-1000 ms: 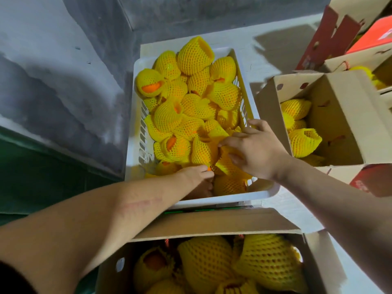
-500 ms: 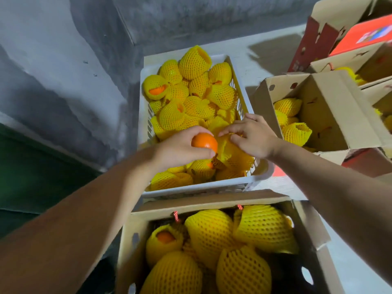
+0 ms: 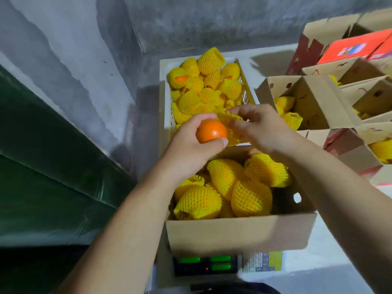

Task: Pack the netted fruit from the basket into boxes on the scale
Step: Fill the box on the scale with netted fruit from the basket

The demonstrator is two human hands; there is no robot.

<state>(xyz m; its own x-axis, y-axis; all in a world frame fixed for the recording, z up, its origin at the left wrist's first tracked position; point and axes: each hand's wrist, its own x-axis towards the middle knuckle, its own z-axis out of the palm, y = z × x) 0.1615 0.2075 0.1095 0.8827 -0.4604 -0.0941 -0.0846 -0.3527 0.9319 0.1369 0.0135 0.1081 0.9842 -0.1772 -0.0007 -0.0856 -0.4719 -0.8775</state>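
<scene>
Nearest to us we note the scale (image 3: pixel 204 264), its green readouts lit but too blurred to read, standing on the pale desk (image 3: pixel 331 249). On the scale sits an open cardboard box (image 3: pixel 237 234), filled with fruit in yellow foam netting (image 3: pixel 250 198) up to about its rim.

Above the far edge of this box we find both hands. The left hand (image 3: pixel 191 145) grips a bare orange (image 3: pixel 211 131), with fingers curled over its top and the thumb pressed beneath it. The right hand (image 3: pixel 261 128) pinches an empty yellow net sleeve (image 3: pixel 231 124) between thumb and fingers, holding it just beside the orange — the sleeve touches the fruit's right side. We cannot tell whether the orange has entered the sleeve at all.

Behind the hands stands the white slotted basket (image 3: pixel 166 107), heaped with netted fruit (image 3: pixel 210 85); one piece at the far left shows orange skin through a gap in its net.

To the right, on the same desk, we record several more open cardboard boxes (image 3: pixel 318 96), each holding a few netted fruits — the nearest of these lies just beside the basket. Farther right and behind are red-printed cartons (image 3: pixel 352 47). A grey concrete wall (image 3: pixel 84 49) closes the scene behind, with a dark green surface (image 3: pixel 42 166) at left.
</scene>
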